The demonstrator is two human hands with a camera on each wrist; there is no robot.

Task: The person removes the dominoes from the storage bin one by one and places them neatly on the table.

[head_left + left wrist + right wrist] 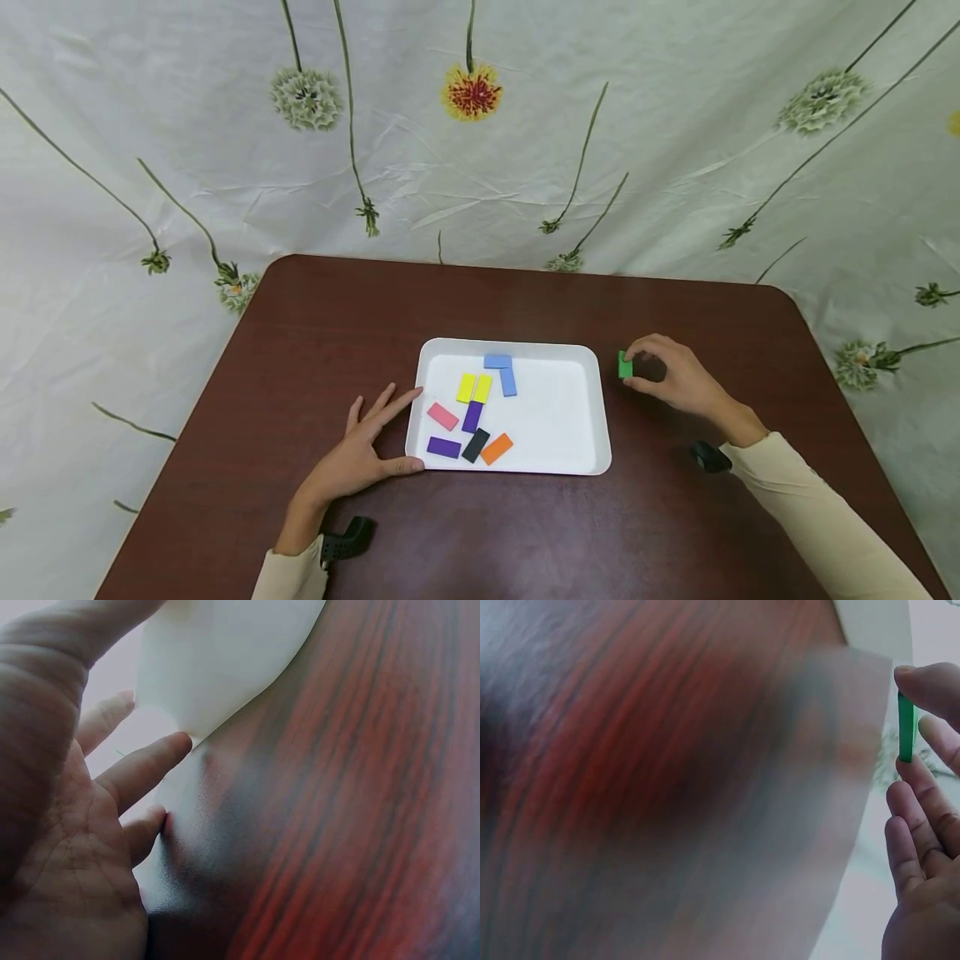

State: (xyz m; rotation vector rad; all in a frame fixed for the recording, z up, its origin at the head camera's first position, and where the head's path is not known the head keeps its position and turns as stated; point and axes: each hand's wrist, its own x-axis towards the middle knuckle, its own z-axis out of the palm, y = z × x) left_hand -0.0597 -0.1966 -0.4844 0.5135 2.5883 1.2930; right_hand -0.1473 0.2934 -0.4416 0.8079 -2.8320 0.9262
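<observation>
Between thumb and fingertips my right hand (675,379) pinches a green block (626,365), just right of the white tray (555,408). The right wrist view shows this green block (906,727) edge-on, thin and flat. With fingers spread, my left hand (360,454) touches the tray's left edge, its thumb at the near left corner. Inside the tray lie flat blocks: blue (508,382), yellow (466,387), pink (442,416), purple (444,447), black (476,446) and orange (497,449). In the left wrist view the fingers lie at the tray's side (225,667).
The tray stands on a dark red-brown table (337,325) with rounded far corners. Behind it hangs a white cloth (420,167) with a flower print. A dark wrist device (348,540) sits at the left sleeve, another dark device (709,457) at the right one.
</observation>
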